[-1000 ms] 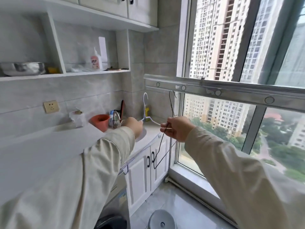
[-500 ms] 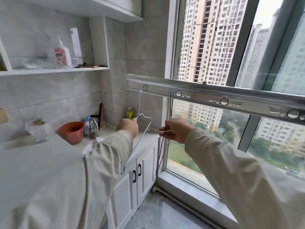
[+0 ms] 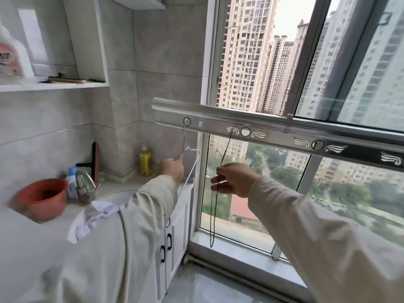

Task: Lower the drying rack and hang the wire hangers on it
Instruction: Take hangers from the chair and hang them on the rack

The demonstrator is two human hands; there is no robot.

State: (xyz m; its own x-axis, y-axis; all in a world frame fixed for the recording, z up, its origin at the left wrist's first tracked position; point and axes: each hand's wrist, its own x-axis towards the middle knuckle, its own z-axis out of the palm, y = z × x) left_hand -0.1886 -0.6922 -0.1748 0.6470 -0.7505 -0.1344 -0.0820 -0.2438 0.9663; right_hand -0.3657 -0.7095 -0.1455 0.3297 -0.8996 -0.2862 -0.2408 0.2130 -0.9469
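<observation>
The silver drying rack bar (image 3: 273, 130) runs across the window at chest height, with round holes along its face. My left hand (image 3: 171, 168) grips a white wire hanger (image 3: 184, 142) whose hook sits in the leftmost hole. My right hand (image 3: 234, 179) holds dark wire hangers (image 3: 213, 213) that hang down in front of the window; one dark hook reaches up to the bar beside the second hole.
A counter with a white sink (image 3: 102, 202), a tap (image 3: 84, 185), a red bowl (image 3: 42, 196) and a yellow bottle (image 3: 145, 160) lies to the left. White cabinets (image 3: 172, 232) stand below. A shelf (image 3: 54, 85) with a detergent bottle (image 3: 11, 55) hangs above.
The white hanger rose and its hook has entered the leftmost hole of the bar. My right hand lifted the dark hangers closer to the bar. The view shifted right and nearer.
</observation>
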